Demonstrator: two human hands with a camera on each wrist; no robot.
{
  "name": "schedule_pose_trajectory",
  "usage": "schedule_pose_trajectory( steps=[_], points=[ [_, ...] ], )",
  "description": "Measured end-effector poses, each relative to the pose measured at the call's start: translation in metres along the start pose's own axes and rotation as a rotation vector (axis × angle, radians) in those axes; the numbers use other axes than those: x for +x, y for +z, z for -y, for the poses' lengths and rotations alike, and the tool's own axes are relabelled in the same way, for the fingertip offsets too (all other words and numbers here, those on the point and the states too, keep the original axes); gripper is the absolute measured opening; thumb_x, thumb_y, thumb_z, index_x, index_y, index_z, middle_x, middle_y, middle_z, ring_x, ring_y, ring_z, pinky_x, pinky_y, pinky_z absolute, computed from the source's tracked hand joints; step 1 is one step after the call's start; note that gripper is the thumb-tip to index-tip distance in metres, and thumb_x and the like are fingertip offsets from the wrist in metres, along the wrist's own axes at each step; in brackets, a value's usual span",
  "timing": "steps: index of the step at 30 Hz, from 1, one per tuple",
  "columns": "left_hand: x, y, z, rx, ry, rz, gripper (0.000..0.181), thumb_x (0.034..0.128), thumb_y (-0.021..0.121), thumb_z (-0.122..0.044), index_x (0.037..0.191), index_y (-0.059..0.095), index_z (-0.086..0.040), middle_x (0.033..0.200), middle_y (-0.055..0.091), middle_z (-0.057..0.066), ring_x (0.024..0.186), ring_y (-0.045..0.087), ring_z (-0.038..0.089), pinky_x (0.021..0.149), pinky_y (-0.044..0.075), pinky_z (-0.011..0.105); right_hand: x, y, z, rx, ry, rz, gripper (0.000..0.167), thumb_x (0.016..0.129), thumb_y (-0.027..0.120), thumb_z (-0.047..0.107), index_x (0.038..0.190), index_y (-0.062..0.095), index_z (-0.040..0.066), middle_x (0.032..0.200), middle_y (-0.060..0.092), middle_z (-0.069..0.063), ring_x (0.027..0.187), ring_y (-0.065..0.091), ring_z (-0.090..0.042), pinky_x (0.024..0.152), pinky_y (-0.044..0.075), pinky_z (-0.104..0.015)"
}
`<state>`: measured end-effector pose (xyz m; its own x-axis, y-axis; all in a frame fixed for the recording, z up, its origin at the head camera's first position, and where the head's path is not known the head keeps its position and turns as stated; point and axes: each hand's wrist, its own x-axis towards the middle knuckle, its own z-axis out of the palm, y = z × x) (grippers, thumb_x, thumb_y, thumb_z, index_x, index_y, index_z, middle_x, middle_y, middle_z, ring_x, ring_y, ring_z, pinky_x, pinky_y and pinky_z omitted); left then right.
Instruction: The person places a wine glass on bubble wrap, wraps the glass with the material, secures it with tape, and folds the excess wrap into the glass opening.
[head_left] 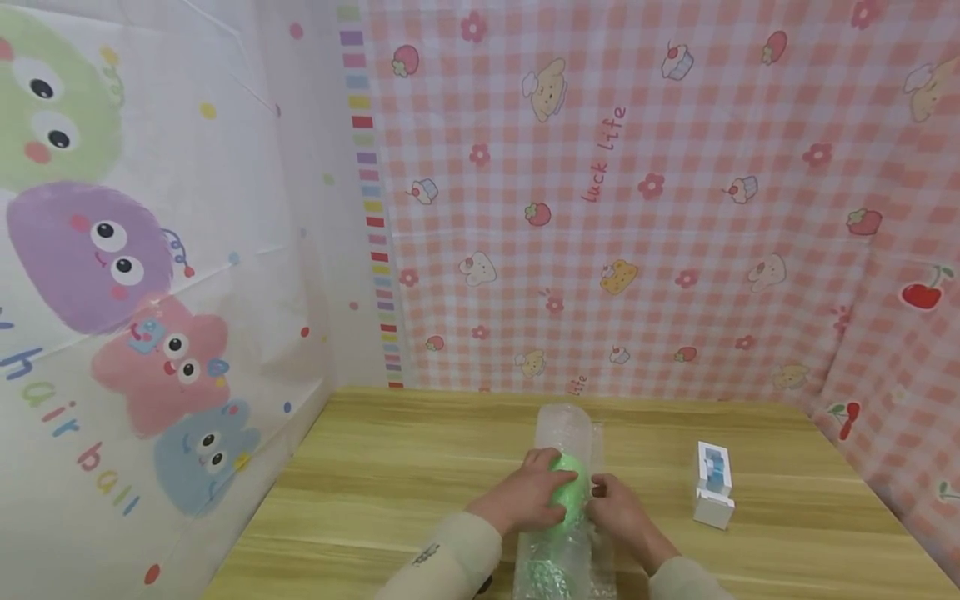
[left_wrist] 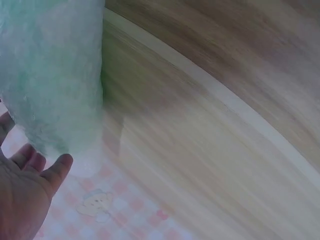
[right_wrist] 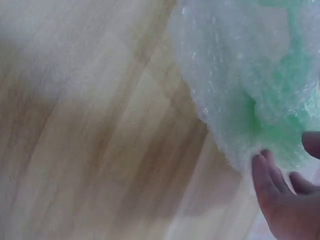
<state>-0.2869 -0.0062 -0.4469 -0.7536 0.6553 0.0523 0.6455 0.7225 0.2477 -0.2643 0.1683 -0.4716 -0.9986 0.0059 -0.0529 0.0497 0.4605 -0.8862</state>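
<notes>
Where the lower middle of the head view shows the tabletop (head_left: 390, 492), a green object (head_left: 568, 493) lies in clear bubble wrap (head_left: 566, 427), its long shape running up and down the frame. The wrap reaches past it at the top, and a flat layer sticks out along the right side. More green shows through the wrap at the bottom edge; what the object is cannot be told.

The left hand (head_left: 530, 493) rests on the bundle from the left, its fingers spread over the green part. The right hand (head_left: 624, 515) is at the right edge of the wrap with bent fingers; whether it pinches the plastic cannot be told, though the right wrist view shows some fingers apart near the wrap. Both arms come from the bottom of the frame in pale sleeves (head_left: 450, 560).

Right of the hands, well apart from them, a small white box (head_left: 714, 510) stands on the table with something blue (head_left: 717, 471) in it. Behind, a pink checked cloth (head_left: 600, 250) fills the upper middle and right, and a white cloth (head_left: 247, 150) with cartoon figures covers the left.
</notes>
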Motion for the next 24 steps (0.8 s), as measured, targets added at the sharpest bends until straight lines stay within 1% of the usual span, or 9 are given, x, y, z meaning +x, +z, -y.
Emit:
schedule_pose_trajectory(
  steps=[3, 6, 9, 11, 13, 14, 18, 20, 24],
  points=[
    [0.000, 0.000, -0.003, 0.029, -0.003, -0.008, 0.054, 0.0895, 0.070, -0.025, 0.141, 0.056, -0.016, 0.148, 0.038, 0.013, 0.137, 0.033, 0.026, 0.108, 0.039, 0.029, -0.001, -0.001, 0.003, -0.066, -0.023, -0.055, 0.048, 0.079, 0.060, 0.001, 0.124, 0.052, -0.016, 0.113, 0.062, -0.029, 0.107, 0.059, -0.043, 0.089, 0.052, -0.051],
    [-0.002, -0.002, 0.000, 0.007, 0.000, -0.002, 0.053, 0.0927, 0.067, -0.025, 0.143, 0.055, -0.015, 0.149, 0.039, 0.013, 0.138, 0.033, 0.027, 0.109, 0.039, 0.032, -0.001, 0.002, 0.002, -0.029, -0.020, -0.026, 0.044, 0.086, 0.061, 0.003, 0.124, 0.052, -0.016, 0.112, 0.062, -0.028, 0.104, 0.061, -0.040, 0.085, 0.054, -0.048],
    [-0.005, -0.006, 0.007, -0.118, -0.020, 0.016, 0.053, 0.0955, 0.061, -0.020, 0.146, 0.050, -0.013, 0.153, 0.038, 0.011, 0.141, 0.032, 0.027, 0.113, 0.035, 0.037, -0.001, 0.004, 0.001, 0.016, -0.008, 0.000, 0.041, 0.090, 0.061, 0.003, 0.125, 0.050, -0.018, 0.109, 0.062, -0.027, 0.099, 0.062, -0.036, 0.081, 0.056, -0.044],
    [-0.007, -0.008, 0.012, -0.207, -0.029, 0.027, 0.053, 0.0966, 0.060, -0.019, 0.147, 0.048, -0.011, 0.155, 0.037, 0.008, 0.143, 0.031, 0.026, 0.114, 0.033, 0.039, 0.000, 0.004, -0.001, 0.036, -0.023, 0.006, 0.041, 0.091, 0.060, 0.001, 0.125, 0.049, -0.019, 0.109, 0.063, -0.027, 0.098, 0.063, -0.035, 0.080, 0.056, -0.044],
    [-0.008, -0.009, 0.016, -0.274, -0.028, 0.031, 0.053, 0.0973, 0.060, -0.018, 0.148, 0.047, -0.009, 0.157, 0.035, 0.006, 0.144, 0.030, 0.025, 0.115, 0.031, 0.041, 0.000, 0.003, -0.001, 0.046, -0.030, 0.004, 0.040, 0.091, 0.059, 0.000, 0.125, 0.049, -0.019, 0.109, 0.062, -0.027, 0.098, 0.063, -0.035, 0.080, 0.056, -0.045],
    [-0.009, -0.009, 0.017, -0.280, -0.019, 0.027, 0.053, 0.0970, 0.062, -0.019, 0.147, 0.047, -0.009, 0.158, 0.035, 0.006, 0.144, 0.031, 0.026, 0.116, 0.031, 0.041, 0.000, 0.003, -0.002, 0.055, -0.037, 0.004, 0.040, 0.091, 0.058, -0.001, 0.125, 0.049, -0.020, 0.109, 0.062, -0.028, 0.098, 0.063, -0.036, 0.080, 0.056, -0.046],
    [-0.007, -0.003, 0.016, -0.251, 0.009, 0.013, 0.056, 0.0957, 0.067, -0.022, 0.147, 0.048, -0.009, 0.159, 0.031, 0.007, 0.145, 0.027, 0.026, 0.116, 0.030, 0.041, 0.000, 0.001, -0.003, 0.084, -0.036, 0.013, 0.041, 0.090, 0.056, -0.003, 0.126, 0.047, -0.022, 0.111, 0.062, -0.030, 0.100, 0.062, -0.037, 0.081, 0.057, -0.045],
    [-0.005, 0.001, 0.012, -0.204, 0.010, 0.003, 0.056, 0.0958, 0.067, -0.023, 0.147, 0.049, -0.011, 0.160, 0.029, 0.009, 0.146, 0.024, 0.026, 0.116, 0.030, 0.039, 0.000, 0.000, -0.005, 0.100, -0.031, 0.014, 0.042, 0.089, 0.055, -0.005, 0.126, 0.046, -0.023, 0.111, 0.061, -0.031, 0.101, 0.062, -0.039, 0.081, 0.057, -0.045],
    [0.000, 0.004, 0.002, -0.118, 0.011, 0.009, 0.054, 0.0967, 0.066, -0.024, 0.146, 0.049, -0.012, 0.159, 0.027, 0.012, 0.148, 0.020, 0.026, 0.117, 0.028, 0.034, 0.001, -0.003, -0.012, 0.096, -0.018, 0.035, 0.045, 0.087, 0.052, -0.008, 0.128, 0.044, -0.024, 0.113, 0.061, -0.032, 0.103, 0.062, -0.040, 0.082, 0.057, -0.045]
  ],
)
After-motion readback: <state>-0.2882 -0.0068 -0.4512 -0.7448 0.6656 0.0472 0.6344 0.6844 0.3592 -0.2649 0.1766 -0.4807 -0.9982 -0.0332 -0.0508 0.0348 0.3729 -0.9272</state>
